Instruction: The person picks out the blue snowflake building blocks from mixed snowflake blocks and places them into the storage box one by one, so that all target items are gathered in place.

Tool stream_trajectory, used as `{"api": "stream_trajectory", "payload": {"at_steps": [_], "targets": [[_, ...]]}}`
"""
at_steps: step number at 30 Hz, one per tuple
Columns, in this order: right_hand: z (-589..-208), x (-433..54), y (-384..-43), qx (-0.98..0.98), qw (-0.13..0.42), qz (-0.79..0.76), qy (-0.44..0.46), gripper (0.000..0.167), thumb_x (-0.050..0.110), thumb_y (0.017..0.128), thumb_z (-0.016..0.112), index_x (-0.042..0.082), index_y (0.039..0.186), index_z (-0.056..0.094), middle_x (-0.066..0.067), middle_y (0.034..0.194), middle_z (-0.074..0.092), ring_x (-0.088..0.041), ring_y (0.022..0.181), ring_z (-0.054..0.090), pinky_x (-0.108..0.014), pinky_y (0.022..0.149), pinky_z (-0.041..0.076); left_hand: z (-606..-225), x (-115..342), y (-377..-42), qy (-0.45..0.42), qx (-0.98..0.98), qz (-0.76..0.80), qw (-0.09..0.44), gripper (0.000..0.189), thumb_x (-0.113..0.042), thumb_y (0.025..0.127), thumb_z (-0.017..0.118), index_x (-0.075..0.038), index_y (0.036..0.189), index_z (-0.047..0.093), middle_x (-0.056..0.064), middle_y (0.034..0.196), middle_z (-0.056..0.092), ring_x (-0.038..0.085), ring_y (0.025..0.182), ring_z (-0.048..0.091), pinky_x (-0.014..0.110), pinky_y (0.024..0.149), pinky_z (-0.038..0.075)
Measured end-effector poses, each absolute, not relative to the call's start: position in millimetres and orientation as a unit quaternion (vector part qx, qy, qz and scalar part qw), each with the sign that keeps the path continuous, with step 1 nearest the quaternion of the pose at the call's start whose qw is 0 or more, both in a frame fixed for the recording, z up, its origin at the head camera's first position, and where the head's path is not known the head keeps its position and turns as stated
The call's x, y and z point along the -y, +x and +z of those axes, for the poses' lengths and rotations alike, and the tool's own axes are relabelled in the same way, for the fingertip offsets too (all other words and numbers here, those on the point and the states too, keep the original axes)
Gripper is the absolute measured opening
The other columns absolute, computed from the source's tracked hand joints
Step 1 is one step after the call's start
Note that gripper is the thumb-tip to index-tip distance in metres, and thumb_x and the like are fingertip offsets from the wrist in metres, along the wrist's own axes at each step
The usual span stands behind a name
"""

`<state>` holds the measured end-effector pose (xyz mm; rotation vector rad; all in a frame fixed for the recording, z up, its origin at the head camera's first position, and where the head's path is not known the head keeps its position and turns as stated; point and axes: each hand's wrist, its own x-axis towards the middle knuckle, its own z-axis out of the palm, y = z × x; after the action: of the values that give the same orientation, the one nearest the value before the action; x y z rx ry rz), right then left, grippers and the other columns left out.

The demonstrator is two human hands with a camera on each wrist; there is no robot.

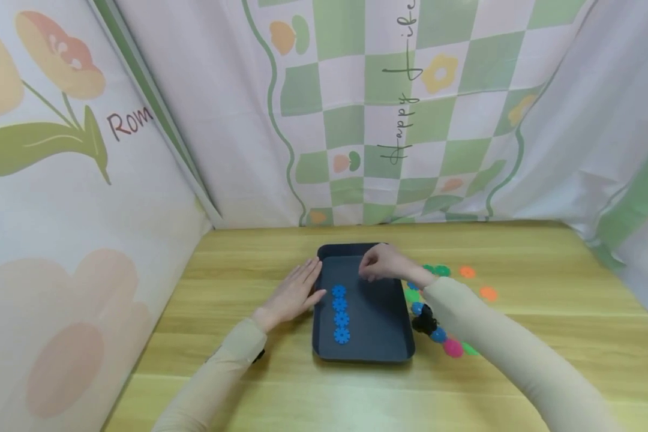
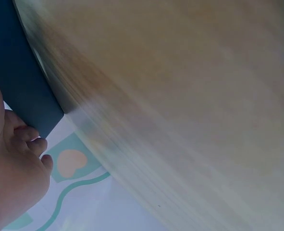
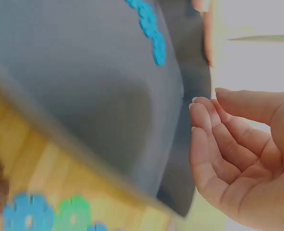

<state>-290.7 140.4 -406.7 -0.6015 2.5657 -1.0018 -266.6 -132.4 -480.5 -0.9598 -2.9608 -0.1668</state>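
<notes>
A dark grey tray (image 1: 378, 324) lies on the table with several blue toothed plastic discs (image 1: 341, 319) in a column along its left side. My left hand (image 1: 293, 294) lies against the tray's left wall, fingers stretched along the rim. In the left wrist view that hand (image 2: 17, 168) shows beside the dark tray wall (image 2: 21, 62). Over the far right part of the tray hovers my right hand (image 1: 383, 263). The right wrist view has its fingers (image 3: 202, 149) loosely bent and the thumb close to the index fingertip, with nothing seen between them.
Right of the tray lie loose discs: green (image 1: 441, 270), orange (image 1: 467, 272), pink (image 1: 453, 347) and blue (image 1: 438, 335), with black pieces (image 1: 424, 323) among them. The right forearm passes over some of them. A patterned curtain (image 1: 340, 126) hangs behind the table (image 1: 237, 252).
</notes>
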Motion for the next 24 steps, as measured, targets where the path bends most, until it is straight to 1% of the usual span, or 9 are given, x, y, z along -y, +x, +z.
{"api": "stream_trajectory", "payload": {"at_steps": [3,5,8,12,14,15,19,21,24], "targets": [[-399.9,-155.4,-288.7,-0.893,0.162,-0.367,-0.201,0.021,0.013,0.097,0.062,-0.005,0.105,0.07,-0.02,0.102,0.074,-0.033,0.09,0.073,-0.042,0.082,0.061,-480.1,132.8,-266.3,-0.311,0.949,-0.055,0.017,0.07,-0.048,0.107,0.034,-0.002,0.158,0.02,0.015,0.166,0.017,0.031,0.154,0.021,0.044,0.126,0.024],[-396.2,-165.5,-287.3,-0.892,0.159,-0.377,-0.194,0.022,0.012,0.096,0.061,-0.006,0.106,0.069,-0.022,0.103,0.073,-0.036,0.092,0.072,-0.045,0.084,0.061,-479.7,132.8,-265.8,-0.313,0.948,-0.059,0.021,0.07,-0.047,0.107,0.035,-0.001,0.157,0.021,0.016,0.166,0.019,0.032,0.154,0.023,0.045,0.126,0.025],[-391.9,-182.3,-283.2,-0.893,0.142,-0.384,-0.189,0.023,0.012,0.096,0.062,-0.007,0.106,0.069,-0.024,0.101,0.073,-0.034,0.089,0.072,-0.044,0.081,0.061,-479.0,132.4,-264.9,-0.316,0.946,-0.063,0.024,0.07,-0.047,0.107,0.036,0.0,0.157,0.022,0.017,0.165,0.02,0.033,0.153,0.024,0.046,0.125,0.026],[-393.0,-206.9,-276.3,-0.906,0.117,-0.364,-0.181,0.021,0.015,0.096,0.064,-0.004,0.104,0.071,-0.021,0.095,0.074,-0.021,0.077,0.069,-0.035,0.072,0.059,-478.0,132.1,-264.1,-0.314,0.948,-0.058,0.019,0.07,-0.047,0.107,0.035,-0.001,0.157,0.021,0.016,0.166,0.019,0.031,0.154,0.022,0.045,0.126,0.025],[-395.6,-218.5,-272.0,-0.912,0.114,-0.355,-0.172,0.021,0.015,0.096,0.064,-0.003,0.103,0.071,-0.019,0.093,0.074,-0.019,0.077,0.068,-0.034,0.071,0.058,-478.0,132.2,-264.2,-0.312,0.948,-0.057,0.018,0.07,-0.047,0.107,0.035,-0.001,0.157,0.021,0.016,0.166,0.019,0.03,0.154,0.021,0.045,0.126,0.025],[-397.4,-224.1,-269.7,-0.914,0.115,-0.351,-0.165,0.021,0.016,0.096,0.064,-0.003,0.103,0.07,-0.019,0.092,0.074,-0.018,0.077,0.068,-0.035,0.071,0.058,-478.0,132.3,-264.3,-0.311,0.949,-0.056,0.016,0.07,-0.047,0.107,0.035,-0.001,0.157,0.021,0.016,0.166,0.019,0.03,0.154,0.02,0.045,0.126,0.024],[-406.9,-245.3,-260.6,-0.917,0.119,-0.351,-0.146,0.022,0.015,0.095,0.065,-0.005,0.104,0.069,-0.021,0.094,0.073,-0.025,0.081,0.069,-0.041,0.074,0.059,-478.3,132.3,-264.9,-0.309,0.95,-0.055,0.011,0.07,-0.048,0.107,0.035,-0.002,0.157,0.021,0.015,0.166,0.018,0.03,0.155,0.02,0.044,0.126,0.023],[-412.3,-255.7,-257.0,-0.918,0.116,-0.35,-0.142,0.023,0.014,0.094,0.065,-0.006,0.104,0.068,-0.021,0.094,0.072,-0.026,0.082,0.069,-0.04,0.073,0.06,-478.4,132.3,-265.1,-0.307,0.95,-0.052,0.007,0.07,-0.049,0.107,0.033,-0.003,0.158,0.019,0.014,0.166,0.017,0.029,0.155,0.018,0.043,0.126,0.023],[-419.8,-269.7,-253.5,-0.925,0.107,-0.339,-0.134,0.023,0.014,0.092,0.067,-0.006,0.104,0.067,-0.018,0.093,0.072,-0.023,0.082,0.069,-0.036,0.072,0.059,-479.0,132.1,-265.4,-0.306,0.951,-0.05,0.004,0.071,-0.05,0.107,0.031,-0.004,0.158,0.018,0.013,0.167,0.016,0.028,0.155,0.018,0.043,0.127,0.022]]}}
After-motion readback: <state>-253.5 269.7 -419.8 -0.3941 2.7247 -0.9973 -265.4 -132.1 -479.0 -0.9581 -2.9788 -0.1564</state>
